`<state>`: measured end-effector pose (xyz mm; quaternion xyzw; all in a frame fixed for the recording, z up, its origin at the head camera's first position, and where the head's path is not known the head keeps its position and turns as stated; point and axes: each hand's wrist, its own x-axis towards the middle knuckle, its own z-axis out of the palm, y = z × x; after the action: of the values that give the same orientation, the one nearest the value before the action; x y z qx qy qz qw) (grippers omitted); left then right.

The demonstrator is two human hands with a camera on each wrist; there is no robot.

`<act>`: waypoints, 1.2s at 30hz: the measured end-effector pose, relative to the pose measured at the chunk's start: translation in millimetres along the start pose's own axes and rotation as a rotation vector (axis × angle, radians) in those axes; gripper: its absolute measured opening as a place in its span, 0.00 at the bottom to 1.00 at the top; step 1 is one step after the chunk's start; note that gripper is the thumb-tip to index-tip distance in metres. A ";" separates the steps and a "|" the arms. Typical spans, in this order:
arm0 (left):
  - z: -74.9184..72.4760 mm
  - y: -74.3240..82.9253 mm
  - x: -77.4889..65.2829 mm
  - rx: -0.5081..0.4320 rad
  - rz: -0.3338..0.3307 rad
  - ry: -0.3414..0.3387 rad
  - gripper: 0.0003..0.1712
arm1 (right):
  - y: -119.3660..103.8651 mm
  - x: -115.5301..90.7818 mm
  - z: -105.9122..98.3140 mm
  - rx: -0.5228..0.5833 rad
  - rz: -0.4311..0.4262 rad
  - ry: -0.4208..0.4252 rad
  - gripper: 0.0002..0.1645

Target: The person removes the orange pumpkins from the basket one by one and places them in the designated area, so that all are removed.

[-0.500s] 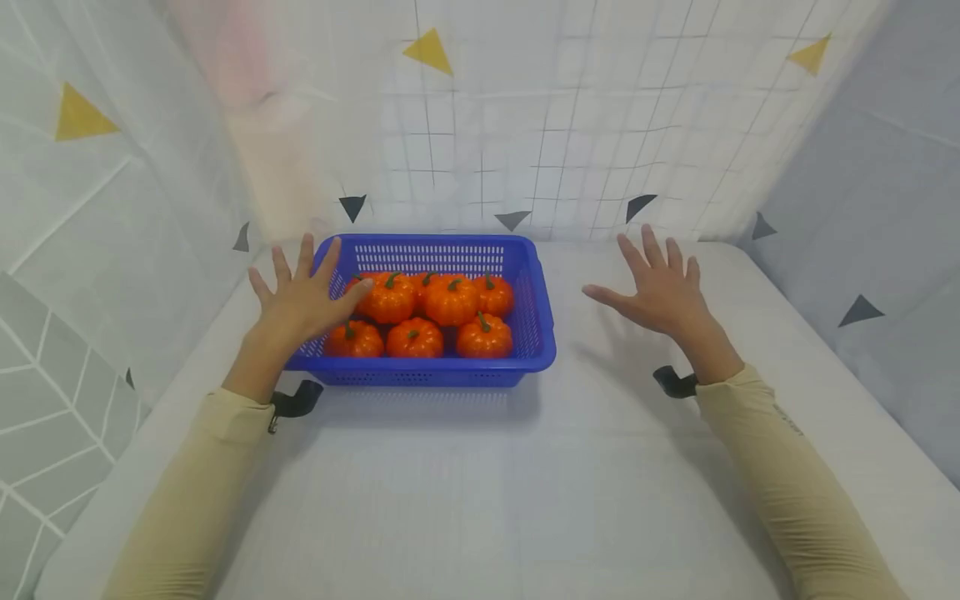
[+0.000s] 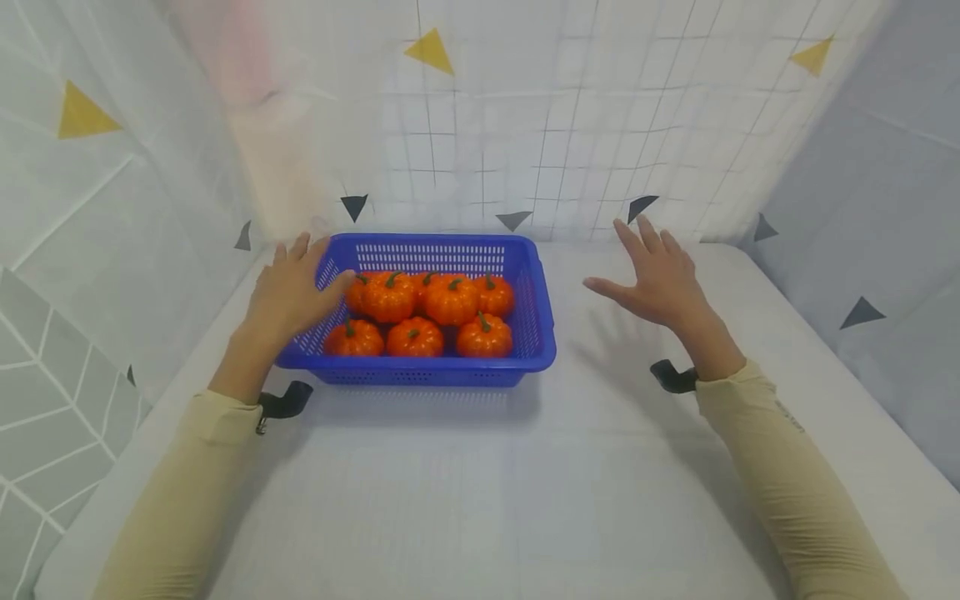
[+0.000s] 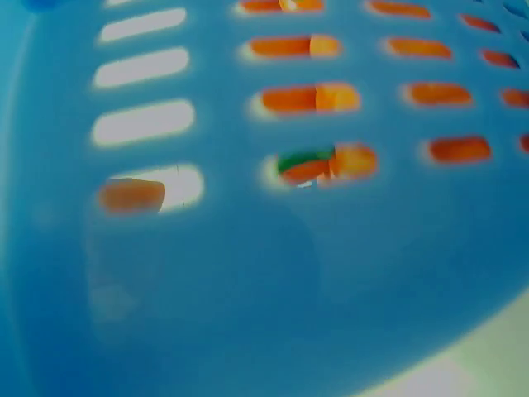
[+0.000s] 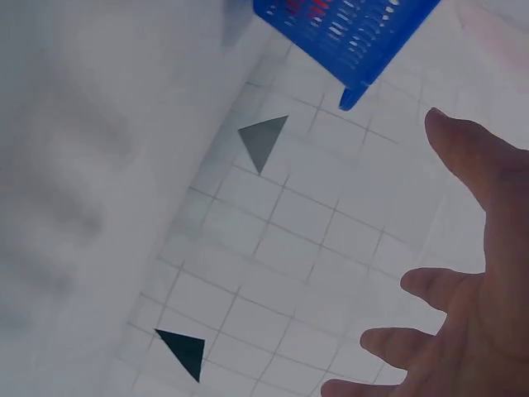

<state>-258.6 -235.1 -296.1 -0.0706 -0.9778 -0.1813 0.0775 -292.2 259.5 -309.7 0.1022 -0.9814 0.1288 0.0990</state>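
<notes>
A blue plastic basket (image 2: 420, 370) with slotted walls stands toward the back of the table, holding several small orange pumpkins (image 2: 412, 337) with green stems. My left hand (image 2: 287, 292) is at the basket's left end, fingers over the rim and thumb extended toward the pumpkins. In the left wrist view the slotted basket wall (image 3: 248, 273) fills the picture at close range, with orange showing through the slots. To the right of the basket, apart from it, my right hand (image 2: 660, 279) hovers with fingers spread and nothing in it. The right wrist view shows this hand (image 4: 488, 289) beside the basket's corner (image 4: 351, 91).
White cloth covers the table (image 2: 420, 500). Behind it hangs a pale backdrop (image 2: 487, 108) with grid lines and yellow, black and grey triangles. Grey cloth walls stand at the left (image 2: 60, 333) and right (image 2: 885, 208).
My left hand has moved slightly left and down onto the basket's left end, its fingers less spread. My right hand has shifted only a little. The basket and pumpkins stay in place.
</notes>
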 end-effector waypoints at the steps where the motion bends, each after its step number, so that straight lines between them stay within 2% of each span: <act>1: -0.9 -1.3 -0.2 -0.018 0.006 0.012 0.46 | -2.2 0.4 -2.2 0.018 -0.002 -0.001 0.64; 10: -5.8 -16.5 -4.3 -0.162 0.015 0.123 0.36 | -30.1 5.3 -21.8 0.111 -0.048 -0.034 0.62; 16: -4.7 -28.7 -4.5 -0.232 0.070 0.184 0.30 | -47.6 11.3 -32.9 0.136 -0.109 -0.052 0.59; 26: 2.4 -47.7 -4.6 -0.353 0.041 0.189 0.27 | -71.8 22.2 -44.2 0.179 -0.206 -0.088 0.56; 30: 7.7 -54.9 -4.1 -0.382 0.030 0.159 0.28 | -82.5 24.8 -45.3 0.189 -0.227 -0.106 0.56; 36: 17.1 -65.9 -4.3 -0.513 -0.008 0.089 0.28 | -97.3 27.2 -43.6 0.200 -0.239 -0.151 0.54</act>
<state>-267.6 -290.2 -335.3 -0.0758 -0.8957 -0.4268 0.0993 -289.0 174.6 -239.8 0.2368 -0.9493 0.2049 0.0288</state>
